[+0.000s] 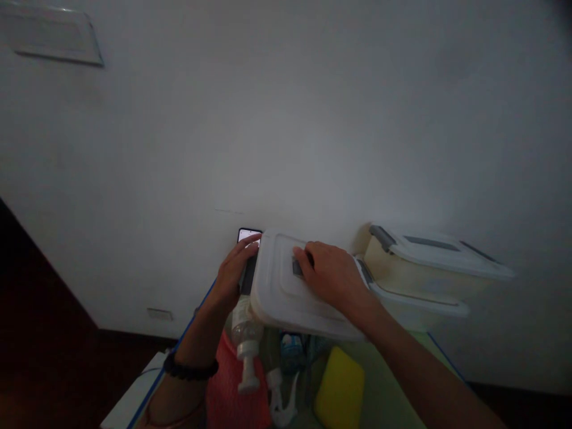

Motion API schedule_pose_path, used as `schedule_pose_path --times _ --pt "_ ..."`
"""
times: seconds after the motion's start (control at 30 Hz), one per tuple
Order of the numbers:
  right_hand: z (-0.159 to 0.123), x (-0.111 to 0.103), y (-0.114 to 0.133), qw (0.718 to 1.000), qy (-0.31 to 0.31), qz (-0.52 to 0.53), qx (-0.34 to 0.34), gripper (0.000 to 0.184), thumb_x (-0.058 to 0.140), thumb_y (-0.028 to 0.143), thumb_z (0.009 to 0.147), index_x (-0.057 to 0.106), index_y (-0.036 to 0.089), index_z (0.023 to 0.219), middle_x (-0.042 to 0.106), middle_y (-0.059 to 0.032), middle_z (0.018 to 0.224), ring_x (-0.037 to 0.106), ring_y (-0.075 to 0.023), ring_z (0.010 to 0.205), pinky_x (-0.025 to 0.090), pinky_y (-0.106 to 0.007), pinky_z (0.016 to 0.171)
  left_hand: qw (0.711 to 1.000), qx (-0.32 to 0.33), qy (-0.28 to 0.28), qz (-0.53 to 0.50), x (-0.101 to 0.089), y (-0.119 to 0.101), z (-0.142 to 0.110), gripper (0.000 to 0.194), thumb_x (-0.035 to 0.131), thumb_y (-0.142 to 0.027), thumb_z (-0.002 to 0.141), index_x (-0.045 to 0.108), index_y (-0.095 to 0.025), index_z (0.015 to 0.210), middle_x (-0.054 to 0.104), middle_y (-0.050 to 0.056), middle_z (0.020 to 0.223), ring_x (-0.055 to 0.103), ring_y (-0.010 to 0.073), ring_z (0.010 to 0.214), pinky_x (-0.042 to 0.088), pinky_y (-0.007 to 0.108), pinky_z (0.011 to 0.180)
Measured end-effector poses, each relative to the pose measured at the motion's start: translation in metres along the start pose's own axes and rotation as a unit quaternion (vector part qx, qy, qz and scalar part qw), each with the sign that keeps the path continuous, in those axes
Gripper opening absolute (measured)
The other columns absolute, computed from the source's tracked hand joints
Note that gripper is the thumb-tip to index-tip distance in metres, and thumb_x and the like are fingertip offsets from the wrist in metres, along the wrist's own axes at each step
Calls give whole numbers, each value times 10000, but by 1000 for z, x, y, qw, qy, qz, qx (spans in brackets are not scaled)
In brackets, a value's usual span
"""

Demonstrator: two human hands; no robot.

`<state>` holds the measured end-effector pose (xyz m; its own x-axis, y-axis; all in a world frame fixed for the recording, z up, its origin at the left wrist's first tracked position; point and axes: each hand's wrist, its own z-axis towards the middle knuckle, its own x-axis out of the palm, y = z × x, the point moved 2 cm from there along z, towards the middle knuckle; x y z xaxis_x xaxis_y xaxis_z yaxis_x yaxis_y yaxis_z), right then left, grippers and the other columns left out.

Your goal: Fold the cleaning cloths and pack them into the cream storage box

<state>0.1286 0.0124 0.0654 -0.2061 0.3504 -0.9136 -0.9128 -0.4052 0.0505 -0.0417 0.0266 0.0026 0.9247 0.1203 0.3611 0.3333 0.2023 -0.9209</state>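
A storage box with a white lid (pixel 277 298) stands at the middle of the table. My left hand (pixel 232 274) is closed at the box's left end, its fingers over the grey latch (pixel 248 275). My right hand (pixel 333 277) rests on top of the lid with its fingers curled at the grey handle (pixel 297 266); its fingertips are partly hidden. Just behind my left fingers, a phone (pixel 248 234) with a lit screen is close to the wall. A clear pump bottle (pixel 245 339) lies in front of the box.
Near me are a red cloth (pixel 232 387), a spray bottle (pixel 279 396), a small blue container (pixel 292 351) and a yellow sponge-like block (pixel 340 387). To the right, a second lidded box (pixel 429 262) sits on another lidded box (pixel 415 304). The wall (pixel 286 119) rises behind the table.
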Motion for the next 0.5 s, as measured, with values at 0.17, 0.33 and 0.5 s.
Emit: schedule_pose_path --times 0.17,0.33,0.5 --pt "-1 -20 -5 999 -42 -7 15 410 284 381 948 589 181 761 685 -82 742 594 -186 633 270 -282 541 999 13 -41 -14 -7 -1 4 259 672 -316 680 728 -181 894 719 26 1027 582 244 1081 457 267 835" --pt "-4 -46 -30 994 -92 56 15 382 345 373 925 495 196 621 549 -8 551 464 -132 511 252 -270 535 996 7 -80 -33 -14 -7 5 224 703 -293 619 730 -191 817 744 13 967 617 237 1043 494 266 823" --pt "-33 -51 -69 992 -66 107 15 395 365 359 915 430 197 562 470 30 512 438 -109 503 273 -247 525 994 -4 -100 -33 -15 -17 2 110 721 -236 599 725 -179 693 755 -15 746 678 195 805 529 214 629"
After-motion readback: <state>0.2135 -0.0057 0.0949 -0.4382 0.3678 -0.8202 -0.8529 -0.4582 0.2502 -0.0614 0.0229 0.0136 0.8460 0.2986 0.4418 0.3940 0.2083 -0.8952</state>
